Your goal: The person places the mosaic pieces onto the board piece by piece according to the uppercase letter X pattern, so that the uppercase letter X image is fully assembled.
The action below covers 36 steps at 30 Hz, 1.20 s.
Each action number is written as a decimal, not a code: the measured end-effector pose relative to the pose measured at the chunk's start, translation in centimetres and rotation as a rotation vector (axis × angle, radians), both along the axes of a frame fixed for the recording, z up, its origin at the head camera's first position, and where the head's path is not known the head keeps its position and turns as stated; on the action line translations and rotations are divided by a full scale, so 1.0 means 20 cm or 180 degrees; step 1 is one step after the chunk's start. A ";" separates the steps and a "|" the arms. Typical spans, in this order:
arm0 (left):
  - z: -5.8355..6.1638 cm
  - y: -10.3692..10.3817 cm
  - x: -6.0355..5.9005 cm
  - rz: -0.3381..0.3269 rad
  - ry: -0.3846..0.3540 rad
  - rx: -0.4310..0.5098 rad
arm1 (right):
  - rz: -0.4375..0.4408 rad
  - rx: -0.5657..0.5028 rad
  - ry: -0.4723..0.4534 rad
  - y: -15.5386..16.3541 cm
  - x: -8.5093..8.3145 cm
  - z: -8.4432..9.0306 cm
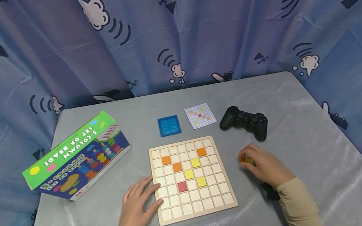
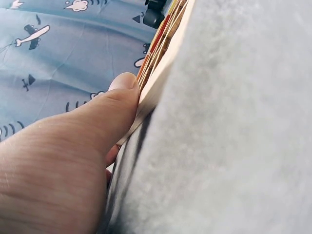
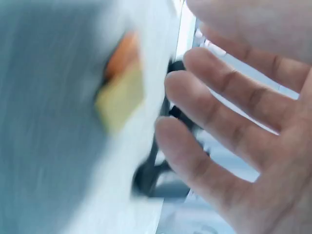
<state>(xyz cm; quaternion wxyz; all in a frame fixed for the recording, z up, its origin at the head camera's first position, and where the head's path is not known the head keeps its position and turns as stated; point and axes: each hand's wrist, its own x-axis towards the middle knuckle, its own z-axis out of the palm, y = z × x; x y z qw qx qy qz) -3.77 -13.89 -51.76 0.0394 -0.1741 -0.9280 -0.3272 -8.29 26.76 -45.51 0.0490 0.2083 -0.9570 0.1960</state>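
A wooden grid board (image 1: 196,209) lies in the middle of the grey table, with three orange, three yellow and one red tile (image 1: 182,186) in its cells. My left hand (image 1: 151,192) lies flat on the table, fingers straight against the board's left edge. In the left wrist view the thumb (image 2: 114,107) presses that edge of the board (image 2: 158,73). My right hand (image 1: 253,156) hovers just right of the board over small loose orange and yellow tiles (image 1: 245,160). The right wrist view is blurred: the fingers (image 3: 180,87) are spread and apart from the tiles (image 3: 122,92).
A black game controller (image 1: 244,120) sits behind my right hand. A blue square tile (image 1: 169,126) and a pattern card (image 1: 200,116) lie behind the board. A green and blue bead-set box (image 1: 74,157) stands at the left. A patterned blue curtain surrounds the table.
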 end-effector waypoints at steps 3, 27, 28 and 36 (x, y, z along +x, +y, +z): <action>0.00 0.00 0.00 0.0009 -0.0007 0.0007 | -0.0243 0.0050 -0.0249 0.07 0.01 -0.02; 0.00 0.00 0.00 0.0000 -0.0049 0.0019 | -0.0270 0.0065 -0.0306 0.14 0.04 -0.06; 0.00 0.00 0.00 -0.0008 -0.0021 0.0013 | -0.0271 0.0062 -0.0301 0.14 0.04 -0.06; 0.00 0.00 0.00 -0.0006 -0.0045 0.0024 | -0.0242 0.0005 -0.0219 0.13 0.04 -0.04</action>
